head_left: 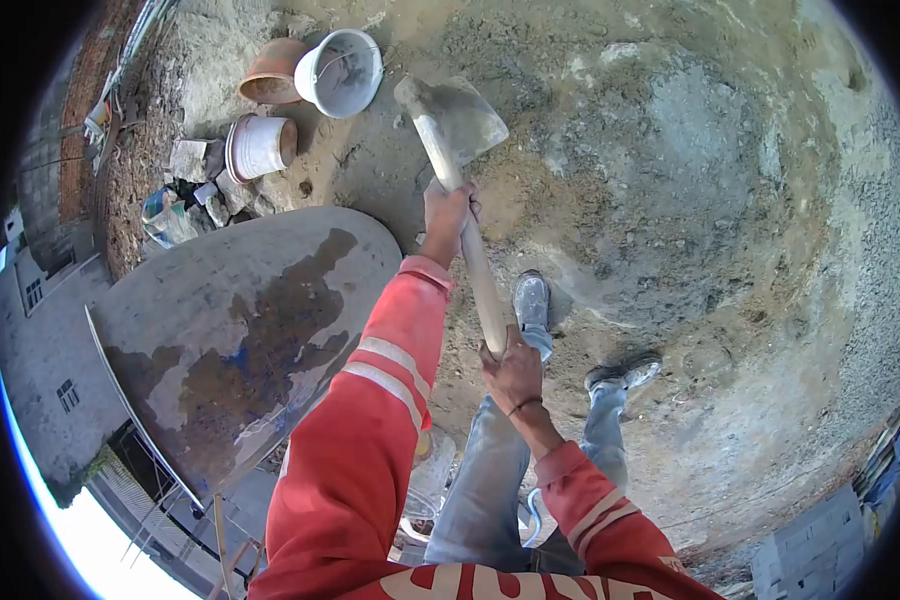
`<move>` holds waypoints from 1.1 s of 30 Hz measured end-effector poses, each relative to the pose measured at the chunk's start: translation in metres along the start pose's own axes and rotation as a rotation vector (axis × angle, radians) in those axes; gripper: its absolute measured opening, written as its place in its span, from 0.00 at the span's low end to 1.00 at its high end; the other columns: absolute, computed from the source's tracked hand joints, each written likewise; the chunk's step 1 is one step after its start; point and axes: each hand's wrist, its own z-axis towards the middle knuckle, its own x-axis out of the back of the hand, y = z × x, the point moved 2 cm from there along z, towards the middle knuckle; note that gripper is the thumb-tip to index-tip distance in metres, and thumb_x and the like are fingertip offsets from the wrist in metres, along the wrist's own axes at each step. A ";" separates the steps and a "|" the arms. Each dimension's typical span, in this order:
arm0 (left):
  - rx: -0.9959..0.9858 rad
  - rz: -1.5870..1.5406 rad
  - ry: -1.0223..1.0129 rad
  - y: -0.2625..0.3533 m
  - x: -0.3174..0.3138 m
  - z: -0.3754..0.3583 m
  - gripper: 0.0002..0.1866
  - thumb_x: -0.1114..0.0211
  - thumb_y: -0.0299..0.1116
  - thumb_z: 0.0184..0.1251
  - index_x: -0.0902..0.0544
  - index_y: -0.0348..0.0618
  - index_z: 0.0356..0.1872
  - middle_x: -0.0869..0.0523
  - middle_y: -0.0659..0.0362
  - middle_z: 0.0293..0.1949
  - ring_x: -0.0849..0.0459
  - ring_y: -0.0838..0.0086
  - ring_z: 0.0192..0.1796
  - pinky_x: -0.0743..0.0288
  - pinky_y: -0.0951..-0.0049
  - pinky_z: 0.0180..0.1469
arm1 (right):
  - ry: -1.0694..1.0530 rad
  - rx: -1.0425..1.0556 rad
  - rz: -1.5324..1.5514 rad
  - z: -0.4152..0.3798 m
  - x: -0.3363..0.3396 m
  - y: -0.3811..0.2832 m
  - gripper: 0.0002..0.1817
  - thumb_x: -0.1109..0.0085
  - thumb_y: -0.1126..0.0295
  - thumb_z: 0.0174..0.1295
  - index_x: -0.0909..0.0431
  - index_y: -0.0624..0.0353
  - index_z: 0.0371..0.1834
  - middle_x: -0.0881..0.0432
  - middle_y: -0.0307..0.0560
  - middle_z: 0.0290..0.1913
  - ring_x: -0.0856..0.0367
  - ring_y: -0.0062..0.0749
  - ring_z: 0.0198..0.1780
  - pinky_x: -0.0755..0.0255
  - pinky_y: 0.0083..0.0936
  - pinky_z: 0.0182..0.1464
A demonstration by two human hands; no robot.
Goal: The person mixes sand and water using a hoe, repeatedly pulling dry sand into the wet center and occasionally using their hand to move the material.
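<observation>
My left hand is closed around the wooden handle of a hoe, not far below its metal head. Lower on the same handle, close to my body, my right hand is wrapped around it. The hoe's broad, dirt-coated blade points to the right, over or against the ground; contact cannot be made out. To the right of the blade lies a wide patch of grey and brown sandy mix. My dusty shoes stand at its near edge.
A white bucket, a reddish-brown bucket and a tipped whitish bucket lie at upper left, near broken stones. A large grey rounded body with wet brown stains stands left. Grey blocks are stacked at lower right.
</observation>
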 end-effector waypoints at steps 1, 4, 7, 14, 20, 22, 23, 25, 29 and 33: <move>-0.046 0.031 -0.014 0.018 0.005 0.021 0.03 0.44 0.25 0.63 0.29 0.40 0.34 0.27 0.62 0.22 0.29 0.78 0.19 0.30 0.74 0.19 | 0.012 0.052 -0.050 0.032 -0.009 -0.023 0.21 0.40 0.58 0.55 0.31 0.60 0.44 0.19 0.64 0.33 0.20 0.62 0.38 0.28 0.52 0.43; -0.108 0.275 0.006 0.025 0.012 0.085 0.06 0.42 0.27 0.62 0.29 0.37 0.34 0.27 0.61 0.19 0.27 0.75 0.16 0.29 0.71 0.17 | 0.016 0.172 -0.097 0.107 -0.027 -0.054 0.24 0.42 0.58 0.57 0.33 0.65 0.48 0.21 0.66 0.40 0.22 0.60 0.44 0.31 0.47 0.52; -0.059 0.576 0.040 0.003 -0.001 0.103 0.09 0.41 0.29 0.62 0.28 0.33 0.34 0.24 0.58 0.20 0.24 0.71 0.16 0.27 0.68 0.17 | 0.019 0.125 -0.114 0.124 -0.027 -0.046 0.24 0.42 0.59 0.56 0.33 0.66 0.48 0.22 0.67 0.44 0.22 0.61 0.44 0.30 0.47 0.52; 0.142 0.934 -0.111 -0.113 -0.023 0.027 0.34 0.39 0.34 0.54 0.37 0.19 0.58 0.19 0.35 0.45 0.17 0.54 0.49 0.22 0.64 0.49 | -0.060 -0.169 -0.005 0.036 -0.032 0.039 0.19 0.42 0.59 0.57 0.30 0.65 0.41 0.21 0.69 0.40 0.21 0.61 0.44 0.28 0.47 0.49; 0.065 0.767 -0.140 -0.177 -0.040 0.018 0.18 0.40 0.29 0.52 0.28 0.25 0.42 0.18 0.46 0.26 0.15 0.59 0.25 0.22 0.61 0.25 | -0.117 -0.035 0.192 0.032 -0.038 0.095 0.11 0.42 0.67 0.57 0.28 0.64 0.36 0.21 0.55 0.30 0.20 0.46 0.30 0.26 0.38 0.33; 0.266 0.525 -0.277 -0.151 -0.051 0.019 0.14 0.39 0.30 0.52 0.26 0.30 0.37 0.19 0.50 0.24 0.17 0.63 0.23 0.23 0.63 0.23 | -0.177 -0.181 0.543 0.027 0.012 0.042 0.07 0.42 0.71 0.57 0.28 0.63 0.34 0.25 0.46 0.23 0.24 0.33 0.21 0.30 0.30 0.23; 0.257 0.526 -0.279 -0.146 -0.057 0.015 0.14 0.39 0.30 0.52 0.26 0.30 0.37 0.19 0.50 0.24 0.17 0.63 0.23 0.23 0.63 0.23 | -0.216 -0.414 0.865 0.020 0.039 0.013 0.06 0.42 0.74 0.57 0.29 0.61 0.33 0.28 0.39 0.19 0.28 0.25 0.16 0.35 0.24 0.16; 0.332 0.040 -0.245 -0.135 -0.066 0.002 0.10 0.38 0.30 0.53 0.25 0.34 0.34 0.21 0.53 0.24 0.20 0.66 0.21 0.23 0.64 0.22 | -0.233 -0.432 0.970 0.007 0.069 0.007 0.07 0.40 0.74 0.57 0.30 0.59 0.31 0.32 0.33 0.16 0.33 0.19 0.13 0.41 0.20 0.12; 0.355 -0.176 -0.125 -0.084 -0.105 -0.053 0.09 0.38 0.31 0.55 0.25 0.37 0.33 0.22 0.56 0.24 0.21 0.68 0.22 0.22 0.65 0.24 | -0.304 -0.312 0.717 -0.057 0.169 0.023 0.07 0.42 0.72 0.58 0.30 0.60 0.31 0.30 0.35 0.17 0.31 0.18 0.16 0.36 0.22 0.16; 0.275 -0.470 -0.166 -0.041 -0.171 -0.111 0.07 0.38 0.29 0.57 0.25 0.37 0.32 0.23 0.58 0.23 0.22 0.71 0.23 0.22 0.69 0.27 | -0.183 0.130 -0.037 -0.120 0.278 0.092 0.11 0.40 0.70 0.53 0.30 0.62 0.35 0.24 0.52 0.21 0.23 0.46 0.22 0.29 0.36 0.27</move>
